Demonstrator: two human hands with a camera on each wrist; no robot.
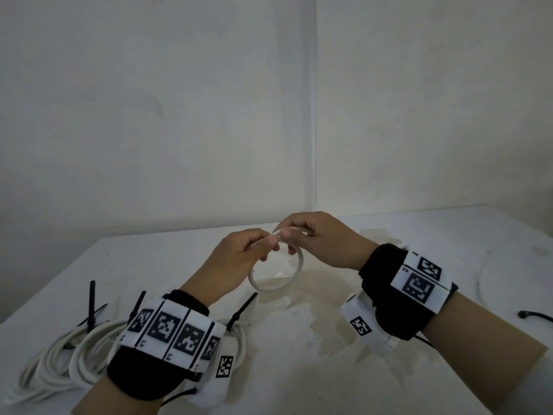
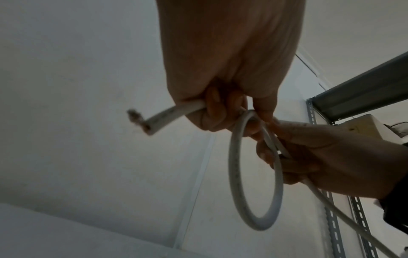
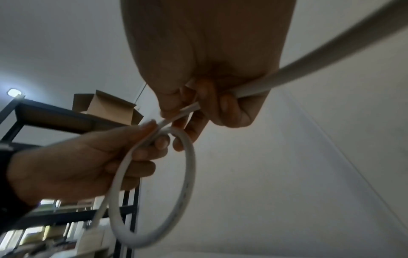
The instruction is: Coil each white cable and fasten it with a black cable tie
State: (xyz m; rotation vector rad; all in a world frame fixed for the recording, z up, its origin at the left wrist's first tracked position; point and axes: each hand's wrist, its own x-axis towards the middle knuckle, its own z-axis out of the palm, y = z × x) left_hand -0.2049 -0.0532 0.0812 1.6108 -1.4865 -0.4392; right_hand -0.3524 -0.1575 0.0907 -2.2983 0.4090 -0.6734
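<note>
No word, brand or number reads clearly anywhere. The white panels on the left wristband (image 1: pixel 170 333) and the right wristband (image 1: pixel 419 280) carry black square coded markers, and beside them stand tiny printed characters too small to make out. The white cable (image 2: pixel 234 174) has a faint line of print along its sheath, visible in both wrist views, but it is blurred past reading.
</note>
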